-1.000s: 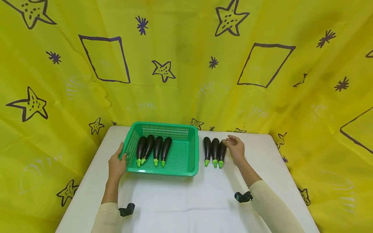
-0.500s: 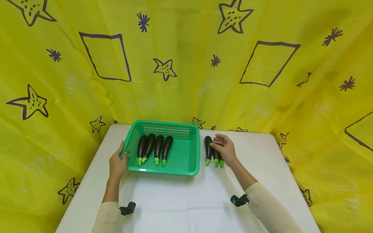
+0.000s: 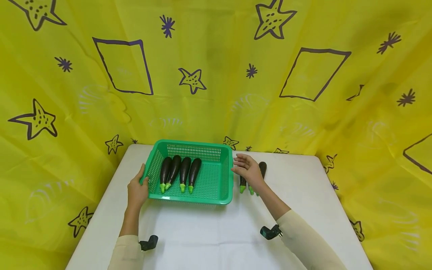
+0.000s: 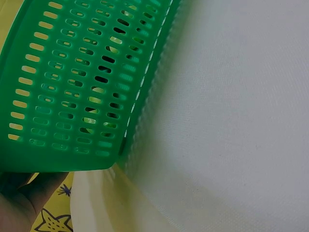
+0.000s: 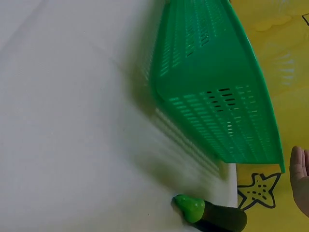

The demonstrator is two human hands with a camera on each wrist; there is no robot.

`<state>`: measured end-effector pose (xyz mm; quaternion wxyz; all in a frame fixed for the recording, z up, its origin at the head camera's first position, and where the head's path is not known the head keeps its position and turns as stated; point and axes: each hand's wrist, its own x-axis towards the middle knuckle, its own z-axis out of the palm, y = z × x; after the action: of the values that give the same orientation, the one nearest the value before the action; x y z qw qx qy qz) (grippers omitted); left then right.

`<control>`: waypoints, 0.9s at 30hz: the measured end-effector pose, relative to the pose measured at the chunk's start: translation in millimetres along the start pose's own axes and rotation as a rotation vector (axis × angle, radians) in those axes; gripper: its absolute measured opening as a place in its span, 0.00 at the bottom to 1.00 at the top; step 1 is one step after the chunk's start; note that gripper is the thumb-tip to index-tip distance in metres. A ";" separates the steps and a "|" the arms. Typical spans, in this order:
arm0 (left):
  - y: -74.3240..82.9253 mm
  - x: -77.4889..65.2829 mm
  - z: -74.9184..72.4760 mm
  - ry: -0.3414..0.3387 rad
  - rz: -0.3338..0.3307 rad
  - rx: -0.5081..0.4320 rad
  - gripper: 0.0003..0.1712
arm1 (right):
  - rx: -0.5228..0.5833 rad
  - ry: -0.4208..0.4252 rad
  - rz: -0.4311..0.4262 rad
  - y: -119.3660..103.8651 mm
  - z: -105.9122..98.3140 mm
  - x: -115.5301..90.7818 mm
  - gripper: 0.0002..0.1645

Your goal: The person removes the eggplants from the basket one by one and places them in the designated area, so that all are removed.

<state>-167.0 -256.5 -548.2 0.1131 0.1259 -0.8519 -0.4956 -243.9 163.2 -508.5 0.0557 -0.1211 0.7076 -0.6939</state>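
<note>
A green plastic basket [image 3: 190, 200] with slotted walls sits on the left half of the table. Several dark eggplants [image 3: 184, 172] with green stem ends lie side by side inside it. My left hand [image 3: 137, 191] grips the basket's left end; in the left wrist view its thumb and fingers [image 4: 43, 191] are at the rim. My right hand [image 3: 249, 173] is by the basket's right rim, fingers extended and holding nothing. It overlaps three eggplants [image 3: 242, 183] in the head view, hiding most of them. One of these, an eggplant [image 5: 222, 217], shows below the basket in the right wrist view.
A white-covered table [image 3: 202, 240] bears everything. Yellow curtains [image 3: 216, 75] with star drawings rise at its back and both sides. A small black camera [image 3: 148, 243] is worn on the left wrist, another camera [image 3: 271, 232] on the right.
My right hand has moved left, from the rightmost loose eggplant across the others to the basket's right rim. My left hand stays on the basket, which has not visibly moved on the table.
</note>
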 end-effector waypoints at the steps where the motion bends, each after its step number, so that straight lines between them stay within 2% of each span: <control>1: 0.2 -0.1 0.0 -0.001 -0.001 -0.001 0.33 | 0.010 -0.025 -0.005 -1.1 2.6 0.8 0.37; 7: 0.7 -0.5 -0.4 0.001 -0.005 0.000 0.33 | 0.045 -0.164 -0.029 -2.1 21.9 11.0 0.39; 11: 1.2 -0.4 -0.5 0.000 -0.015 0.001 0.33 | 0.047 -0.223 -0.022 -1.6 36.2 19.6 0.41; 21: 2.2 -0.8 -0.3 0.002 -0.015 0.002 0.33 | -0.013 -0.271 0.027 6.3 60.2 43.1 0.42; 27: 2.1 -1.7 -0.3 0.005 -0.004 -0.001 0.33 | -0.002 -0.283 0.037 10.8 69.8 55.4 0.42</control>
<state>-165.5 -255.2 -546.4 0.1142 0.1286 -0.8513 -0.4958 -281.2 81.9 -516.4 0.1673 -0.2047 0.6955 -0.6682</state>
